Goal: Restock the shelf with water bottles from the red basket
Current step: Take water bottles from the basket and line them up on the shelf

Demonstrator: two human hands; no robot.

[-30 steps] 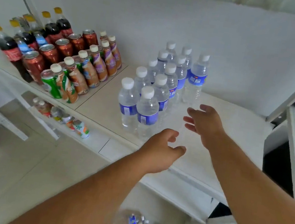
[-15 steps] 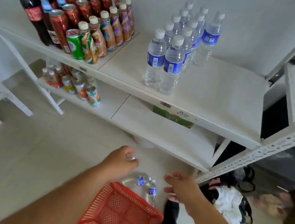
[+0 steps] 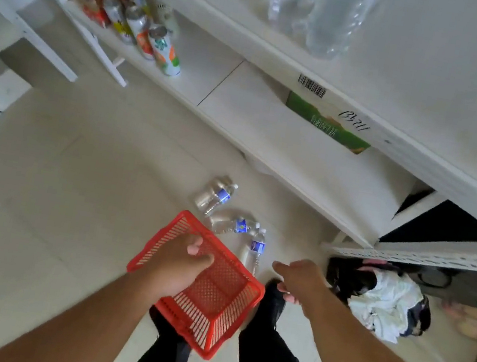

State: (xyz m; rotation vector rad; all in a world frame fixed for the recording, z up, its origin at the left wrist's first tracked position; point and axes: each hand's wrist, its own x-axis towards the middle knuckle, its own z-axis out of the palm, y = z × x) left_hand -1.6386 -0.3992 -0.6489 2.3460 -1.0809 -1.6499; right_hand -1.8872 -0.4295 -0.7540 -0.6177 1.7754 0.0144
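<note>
Head view: both hands, left (image 3: pixel 182 261) and right (image 3: pixel 298 277), loosely curled, empty, above red basket (image 3: pixel 220 298).

- Water bottles (image 3: pixel 316 7) on the far shelf (image 3: pixel 436 87): cut off by the top edge, only blurred lower halves showing.
- Red basket (image 3: pixel 220 298): near-left rim hidden under the left hand (image 3: pixel 182 266).
- Right hand (image 3: pixel 298 281): fingers curled under, tips out of sight; cannot tell whether holding anything.
- Green carton (image 3: pixel 326 122): mostly hidden behind the shelf's front edge, print too blurred to read.
- Drinks (image 3: pixel 131 20) on the lower shelf, far left: smeared, labels unreadable.
- Dark and white bundle (image 3: pixel 381 299) at right: blurred, contents unclear.
</note>
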